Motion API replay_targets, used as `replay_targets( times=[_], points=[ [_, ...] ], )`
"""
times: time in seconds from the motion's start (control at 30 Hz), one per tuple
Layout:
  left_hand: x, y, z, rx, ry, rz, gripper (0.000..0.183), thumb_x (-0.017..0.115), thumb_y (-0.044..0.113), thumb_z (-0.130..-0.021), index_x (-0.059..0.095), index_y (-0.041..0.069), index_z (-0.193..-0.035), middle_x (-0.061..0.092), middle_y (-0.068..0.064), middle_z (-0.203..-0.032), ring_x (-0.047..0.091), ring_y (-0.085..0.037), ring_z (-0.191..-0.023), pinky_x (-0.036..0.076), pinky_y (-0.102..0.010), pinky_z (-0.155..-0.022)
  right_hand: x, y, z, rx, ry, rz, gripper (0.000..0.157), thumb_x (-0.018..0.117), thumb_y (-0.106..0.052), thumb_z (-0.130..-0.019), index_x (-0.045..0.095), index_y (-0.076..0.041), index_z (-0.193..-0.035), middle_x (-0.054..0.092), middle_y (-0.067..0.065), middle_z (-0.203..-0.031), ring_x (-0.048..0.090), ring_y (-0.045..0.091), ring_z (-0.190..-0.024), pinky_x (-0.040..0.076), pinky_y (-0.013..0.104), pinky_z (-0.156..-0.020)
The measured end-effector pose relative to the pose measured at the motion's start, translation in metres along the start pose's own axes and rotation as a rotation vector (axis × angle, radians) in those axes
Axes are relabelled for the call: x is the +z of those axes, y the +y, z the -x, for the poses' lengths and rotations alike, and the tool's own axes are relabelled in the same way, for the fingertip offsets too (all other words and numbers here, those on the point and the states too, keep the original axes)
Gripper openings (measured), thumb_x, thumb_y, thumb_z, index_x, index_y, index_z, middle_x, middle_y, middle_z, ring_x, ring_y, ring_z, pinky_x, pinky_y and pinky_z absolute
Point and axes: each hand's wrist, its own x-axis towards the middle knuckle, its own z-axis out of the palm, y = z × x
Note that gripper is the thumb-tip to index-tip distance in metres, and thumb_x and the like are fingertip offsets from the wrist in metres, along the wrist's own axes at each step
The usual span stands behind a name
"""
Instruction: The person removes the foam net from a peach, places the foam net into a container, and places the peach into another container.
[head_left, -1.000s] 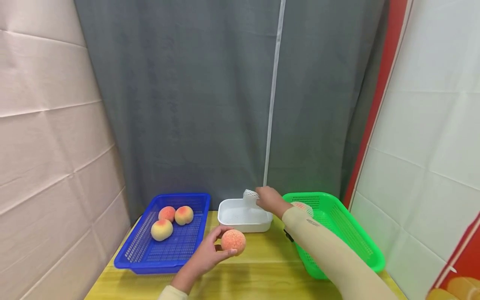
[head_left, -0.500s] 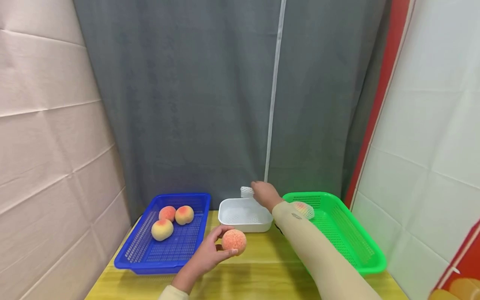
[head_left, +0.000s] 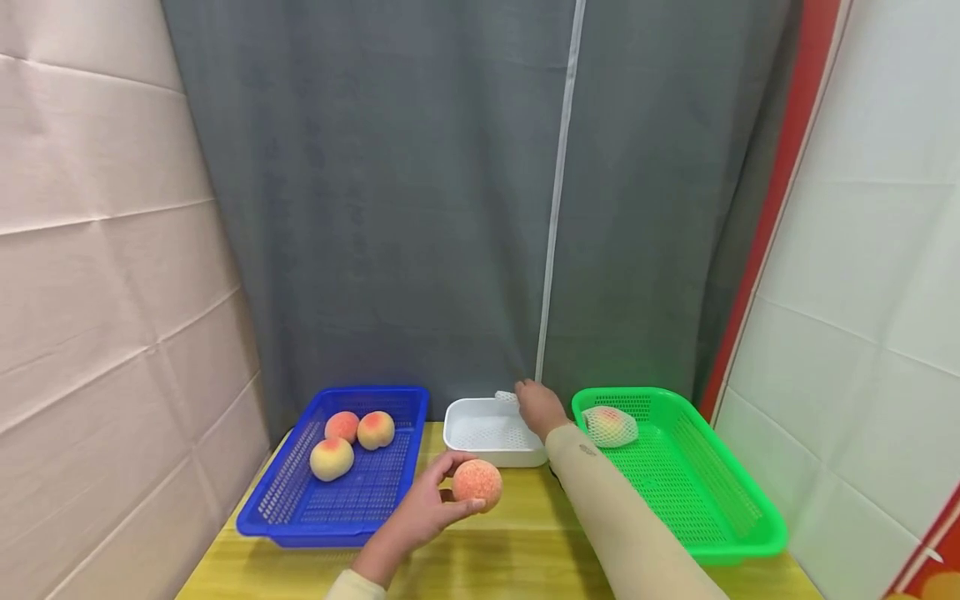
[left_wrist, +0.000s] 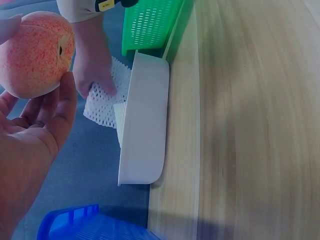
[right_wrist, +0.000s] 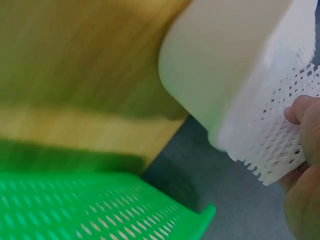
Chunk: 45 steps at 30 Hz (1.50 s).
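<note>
Of your two hands, the left hand (head_left: pixel 420 510) has its fingers and thumb curled around a reddish peach (head_left: pixel 477 486), held above the wooden surface (head_left: pixel 525 537) in front of the white tray (head_left: pixel 498 458), while your right hand (head_left: pixel 542 407) pinches a white foam net (right_wrist: pixel 286 122) by the tray's back rim. To your left, three bare peaches (head_left: pixel 332 459) sit in the blue basket (head_left: pixel 378 500); to your right, a net-wrapped peach (head_left: pixel 611 427) lies near the back left corner of the green basket (head_left: pixel 667 475).
</note>
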Motion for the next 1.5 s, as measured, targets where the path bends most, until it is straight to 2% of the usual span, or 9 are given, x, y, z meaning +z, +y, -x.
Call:
replay_targets(
  times=[0.27, 0.43, 0.6, 0.7, 0.77, 0.9, 1.03, 1.3, 1.5],
  points=[
    [0.002, 0.000, 0.000, 0.019, -0.010, 0.002, 0.062, 0.091, 0.017, -0.094, 0.061, 0.013, -0.147, 0.063, -0.013, -0.134, 0.064, -0.020, -0.117, 0.063, -0.034, -0.092, 0.014, -0.004, 0.006, 0.007, -0.052, -0.022, 0.024, 0.083, -0.006, -0.099, 0.075, -0.001, -0.121, 0.076, 0.014, -0.110, 0.076, 0.029, -0.101, 0.065, 0.043, -0.091],
    [0.002, 0.002, 0.000, 0.021, 0.001, 0.010, 0.062, 0.091, 0.016, -0.093, 0.061, 0.012, -0.147, 0.063, -0.013, -0.133, 0.064, -0.018, -0.116, 0.063, -0.034, -0.091, 0.016, -0.003, 0.008, -0.022, -0.151, -0.060, 0.020, 0.075, -0.009, -0.103, 0.077, -0.002, -0.122, 0.079, 0.014, -0.113, 0.076, 0.031, -0.107, 0.062, 0.046, -0.098],
    [0.001, 0.003, 0.001, 0.025, 0.002, 0.009, 0.062, 0.091, 0.015, -0.094, 0.061, 0.010, -0.148, 0.063, -0.015, -0.134, 0.064, -0.018, -0.116, 0.063, -0.034, -0.091, 0.012, -0.004, 0.012, 0.034, -0.318, -0.241, 0.043, 0.056, -0.028, -0.109, 0.074, 0.000, -0.136, 0.075, 0.018, -0.136, 0.067, 0.037, -0.133, 0.049, 0.052, -0.118],
    [0.001, 0.001, 0.001, 0.022, 0.003, 0.007, 0.062, 0.091, 0.015, -0.094, 0.061, 0.011, -0.148, 0.063, -0.015, -0.134, 0.064, -0.018, -0.116, 0.063, -0.034, -0.091, 0.009, -0.005, 0.015, 0.107, -0.353, -0.359, 0.059, 0.041, -0.040, -0.116, 0.070, 0.004, -0.141, 0.069, 0.022, -0.144, 0.061, 0.041, -0.141, 0.043, 0.055, -0.123],
    [0.000, -0.001, 0.001, 0.015, 0.002, -0.003, 0.062, 0.091, 0.015, -0.094, 0.061, 0.012, -0.148, 0.063, -0.014, -0.134, 0.064, -0.019, -0.116, 0.063, -0.034, -0.092, 0.010, -0.005, 0.016, 0.122, -0.341, -0.379, 0.061, 0.037, -0.041, -0.118, 0.071, 0.006, -0.137, 0.071, 0.023, -0.141, 0.062, 0.042, -0.138, 0.044, 0.055, -0.122],
    [0.001, -0.004, 0.000, 0.002, -0.005, -0.009, 0.062, 0.091, 0.017, -0.094, 0.061, 0.014, -0.148, 0.064, -0.014, -0.135, 0.065, -0.021, -0.118, 0.063, -0.034, -0.092, 0.015, -0.003, 0.015, 0.046, -0.310, -0.332, 0.033, 0.058, -0.022, -0.113, 0.080, 0.002, -0.114, 0.079, 0.017, -0.114, 0.073, 0.033, -0.109, 0.056, 0.052, -0.108],
    [0.000, -0.003, 0.001, -0.015, -0.007, -0.001, 0.063, 0.091, 0.018, -0.094, 0.060, 0.013, -0.149, 0.064, -0.014, -0.138, 0.065, -0.022, -0.119, 0.062, -0.034, -0.093, 0.015, -0.003, 0.015, 0.005, -0.318, -0.333, 0.009, 0.079, -0.010, -0.100, 0.081, -0.002, -0.101, 0.077, 0.009, -0.096, 0.068, 0.026, -0.090, 0.060, 0.048, -0.097],
    [-0.002, 0.000, 0.001, -0.019, 0.011, 0.008, 0.065, 0.091, 0.015, -0.093, 0.060, 0.011, -0.150, 0.064, -0.015, -0.137, 0.065, -0.018, -0.117, 0.062, -0.033, -0.092, 0.012, -0.007, 0.015, -0.029, -0.275, -0.320, 0.016, 0.088, -0.005, -0.089, 0.072, 0.000, -0.093, 0.067, 0.005, -0.082, 0.056, 0.024, -0.079, 0.055, 0.043, -0.085],
    [-0.004, 0.002, -0.001, -0.022, 0.011, 0.009, 0.065, 0.091, 0.015, -0.093, 0.060, 0.012, -0.149, 0.064, -0.014, -0.134, 0.065, -0.018, -0.116, 0.062, -0.033, -0.091, 0.019, -0.009, 0.012, -0.030, -0.294, -0.283, 0.019, 0.088, -0.004, -0.089, 0.069, -0.004, -0.089, 0.062, 0.003, -0.079, 0.053, 0.022, -0.077, 0.053, 0.042, -0.081]
  ],
)
